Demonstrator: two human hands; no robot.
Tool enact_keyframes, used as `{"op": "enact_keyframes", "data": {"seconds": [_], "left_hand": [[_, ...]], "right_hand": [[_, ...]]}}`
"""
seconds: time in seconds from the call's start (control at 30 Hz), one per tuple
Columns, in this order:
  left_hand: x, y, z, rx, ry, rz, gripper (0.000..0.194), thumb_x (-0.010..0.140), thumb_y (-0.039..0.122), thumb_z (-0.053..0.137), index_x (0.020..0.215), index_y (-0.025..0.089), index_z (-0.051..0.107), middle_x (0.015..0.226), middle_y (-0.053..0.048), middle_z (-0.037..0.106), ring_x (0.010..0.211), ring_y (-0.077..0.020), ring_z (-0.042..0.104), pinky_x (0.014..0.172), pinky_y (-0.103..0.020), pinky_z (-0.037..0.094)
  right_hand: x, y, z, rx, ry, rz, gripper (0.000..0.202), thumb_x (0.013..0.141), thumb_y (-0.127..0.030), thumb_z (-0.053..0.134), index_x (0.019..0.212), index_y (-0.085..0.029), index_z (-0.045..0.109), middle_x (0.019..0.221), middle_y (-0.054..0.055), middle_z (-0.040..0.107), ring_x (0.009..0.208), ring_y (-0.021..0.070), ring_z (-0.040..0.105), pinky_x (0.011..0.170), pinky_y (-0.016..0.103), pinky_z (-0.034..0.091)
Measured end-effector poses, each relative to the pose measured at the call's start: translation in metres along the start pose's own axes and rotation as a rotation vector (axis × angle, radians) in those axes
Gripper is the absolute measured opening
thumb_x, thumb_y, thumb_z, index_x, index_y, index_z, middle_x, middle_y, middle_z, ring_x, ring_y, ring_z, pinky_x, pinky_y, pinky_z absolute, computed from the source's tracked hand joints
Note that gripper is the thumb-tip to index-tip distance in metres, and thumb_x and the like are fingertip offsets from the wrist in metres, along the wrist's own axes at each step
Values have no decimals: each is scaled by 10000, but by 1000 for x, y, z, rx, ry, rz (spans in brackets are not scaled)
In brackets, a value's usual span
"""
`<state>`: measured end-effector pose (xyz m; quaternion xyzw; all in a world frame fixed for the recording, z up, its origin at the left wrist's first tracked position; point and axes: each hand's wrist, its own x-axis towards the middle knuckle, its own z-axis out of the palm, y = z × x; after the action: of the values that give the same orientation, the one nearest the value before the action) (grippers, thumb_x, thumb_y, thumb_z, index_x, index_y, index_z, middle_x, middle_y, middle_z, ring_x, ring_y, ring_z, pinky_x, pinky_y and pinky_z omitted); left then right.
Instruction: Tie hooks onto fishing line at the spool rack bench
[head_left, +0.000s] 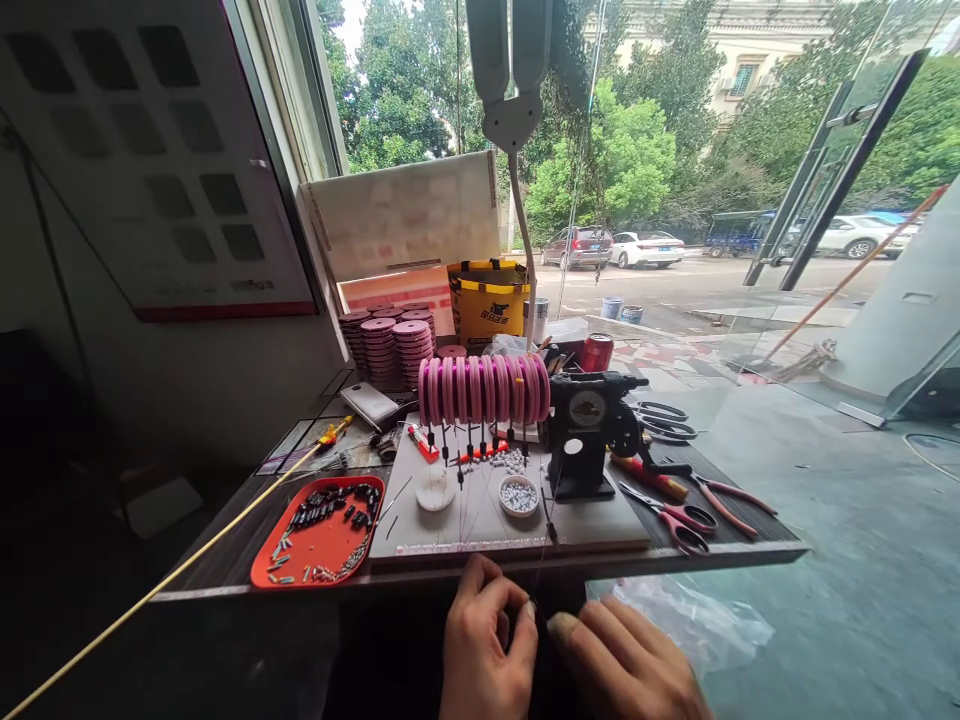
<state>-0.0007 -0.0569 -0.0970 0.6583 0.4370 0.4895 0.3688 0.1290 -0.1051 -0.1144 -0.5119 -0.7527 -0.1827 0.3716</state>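
Observation:
My left hand (pixel 491 635) is closed in a pinch at the front edge of the table, thumb and forefinger on a thin line (pixel 539 572). The line runs up past a small dark piece (pixel 552 531) towards the winder. Close by on the right, my right hand (pixel 630 660) is closed, fingers curled together, its thumb tip pale as if covered; anything in it is hidden. Behind my hands, a row of pink spools (pixel 484 390) sits on a black hand-cranked winder (pixel 585 440). Short dark pieces hang on lines below the spools.
On the left lies a red tray (pixel 315 555) of black and metal pieces. A small dish of beads (pixel 518 495) and a white round lid (pixel 435 491) rest on the board (pixel 465 535). Scissors (pixel 679 520) and pliers (pixel 731 500) lie right; stacked spools (pixel 412 350) stand behind.

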Motion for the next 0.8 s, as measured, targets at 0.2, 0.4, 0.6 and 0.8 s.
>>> {"op": "enact_keyframes", "data": {"seconds": [0.2, 0.4, 0.6, 0.8], "left_hand": [[10, -8, -8, -278, -88, -199, 279, 660, 358, 643, 482, 152, 582, 559, 22, 415, 542, -121, 344, 504, -237, 278], [15, -18, -12, -417, -144, -392, 184, 632, 252, 624, 489, 140, 596, 572, 21, 450, 481, -85, 318, 459, -231, 223], [5, -9, -3, -42, 92, 46, 151, 705, 161, 579, 562, 179, 622, 676, -3, 458, 498, -117, 428, 451, -234, 325], [-2, -22, 2, 165, 196, 506, 288, 735, 28, 502, 814, 204, 716, 894, -112, 677, 757, -229, 599, 748, -299, 447]], "right_hand": [[78, 18, -6, 310, -317, -223, 255, 898, -124, 397, 709, -190, 554, 692, 19, 637, 633, 143, 563, 652, 252, 422], [89, 23, 8, 357, -443, -197, 236, 825, -101, 427, 617, -189, 496, 544, -14, 552, 478, 117, 438, 516, 234, 333], [83, 22, 16, 404, -432, -8, 246, 835, -131, 438, 604, -169, 515, 507, -31, 488, 451, 91, 407, 467, 193, 308], [88, 21, 18, 485, -399, 202, 207, 805, -96, 486, 643, -133, 609, 505, -23, 540, 481, 90, 501, 473, 155, 364]]}}
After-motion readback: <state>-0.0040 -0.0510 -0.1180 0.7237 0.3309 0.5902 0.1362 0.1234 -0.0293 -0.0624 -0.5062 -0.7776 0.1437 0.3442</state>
